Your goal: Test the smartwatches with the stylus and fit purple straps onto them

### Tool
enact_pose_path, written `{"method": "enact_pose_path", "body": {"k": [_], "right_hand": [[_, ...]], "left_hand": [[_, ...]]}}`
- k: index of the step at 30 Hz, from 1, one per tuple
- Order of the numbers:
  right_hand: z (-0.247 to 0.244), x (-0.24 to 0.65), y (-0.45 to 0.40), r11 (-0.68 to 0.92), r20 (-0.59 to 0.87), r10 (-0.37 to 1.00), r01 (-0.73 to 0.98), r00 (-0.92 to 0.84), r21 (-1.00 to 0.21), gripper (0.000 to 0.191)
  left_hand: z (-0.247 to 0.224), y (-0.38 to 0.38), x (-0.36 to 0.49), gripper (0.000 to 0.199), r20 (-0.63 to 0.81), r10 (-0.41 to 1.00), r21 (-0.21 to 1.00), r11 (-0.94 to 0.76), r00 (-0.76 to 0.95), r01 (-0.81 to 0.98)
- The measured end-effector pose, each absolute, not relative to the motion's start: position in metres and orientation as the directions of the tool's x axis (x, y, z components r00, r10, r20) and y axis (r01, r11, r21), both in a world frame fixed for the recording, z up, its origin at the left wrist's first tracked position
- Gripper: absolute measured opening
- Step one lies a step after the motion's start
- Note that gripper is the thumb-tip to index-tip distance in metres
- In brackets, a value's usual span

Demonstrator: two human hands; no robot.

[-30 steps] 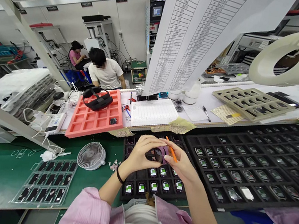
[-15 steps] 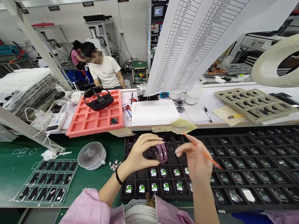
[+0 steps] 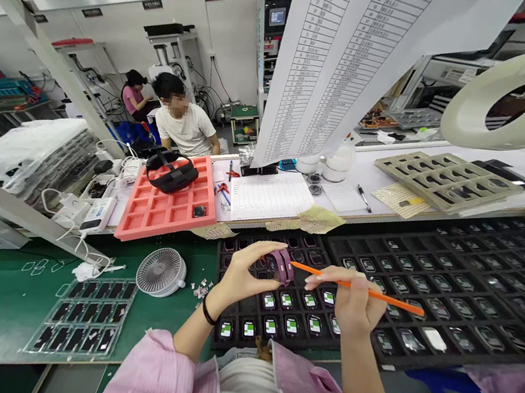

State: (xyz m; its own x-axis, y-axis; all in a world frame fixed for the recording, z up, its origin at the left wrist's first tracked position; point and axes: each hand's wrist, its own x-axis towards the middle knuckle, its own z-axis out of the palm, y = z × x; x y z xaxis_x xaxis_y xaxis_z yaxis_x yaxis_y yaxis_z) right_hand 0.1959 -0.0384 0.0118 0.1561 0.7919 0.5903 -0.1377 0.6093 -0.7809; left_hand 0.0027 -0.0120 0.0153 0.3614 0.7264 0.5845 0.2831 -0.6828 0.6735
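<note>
A small purple watch-like case (image 3: 286, 268) is held between the thumb and fingers of my left hand (image 3: 246, 275), above the black foam tray (image 3: 219, 294). My right hand (image 3: 358, 301) grips a thin orange stick (image 3: 396, 302) that lies nearly level, its left tip beside the right edge of the purple case. Whether the tip touches the case I cannot tell. Below both hands, rows of watch-shaped parts with green and white labels (image 3: 291, 325) sit in the tray's pockets.
A pink tray (image 3: 147, 230) with a black strap device (image 3: 172, 174) stands on the shelf. Further left are a small fan (image 3: 162, 272) and a clear tray of black parts (image 3: 82, 314). Paper sheets (image 3: 270, 194) lie ahead; a tape roll (image 3: 464, 117) hangs at right. A person (image 3: 186, 125) sits beyond.
My right hand has turned and lowered, and the orange stick has swung from a slant to nearly level, its tip now close to the purple case. My left hand has barely moved.
</note>
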Motion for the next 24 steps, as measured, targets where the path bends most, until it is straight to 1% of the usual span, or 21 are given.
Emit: {"method": "enact_pose_path", "body": {"k": [4,11,13,18,24], "right_hand": [[0.0108,0.1961,-0.0394,0.665,0.653,0.746,-0.12,0.13,-0.737,0.04],[0.0148,0.1933,-0.0414,0.716,0.713,0.689,0.034,0.13,-0.698,0.039],[0.0155,0.1927,-0.0416,0.712,0.707,0.694,0.015,0.136,-0.702,0.04],[0.0143,0.1902,-0.0443,0.707,0.694,0.707,-0.112,0.134,-0.699,0.041],[0.016,0.1882,-0.0451,0.714,0.709,0.7,-0.062,0.082,-0.698,0.04]], "left_hand": [[0.0155,-0.0129,0.0037,0.051,0.579,0.736,0.677,-0.673,0.349,0.297],[0.0152,-0.0145,0.0046,0.049,0.579,0.748,0.689,-0.661,0.323,0.297],[0.0157,-0.0144,0.0042,0.049,0.564,0.761,0.7,-0.647,0.321,0.302],[0.0178,-0.0146,0.0037,0.049,0.547,0.769,0.707,-0.636,0.332,0.309],[0.0196,-0.0161,0.0043,0.049,0.555,0.762,0.692,-0.646,0.334,0.323]]}}
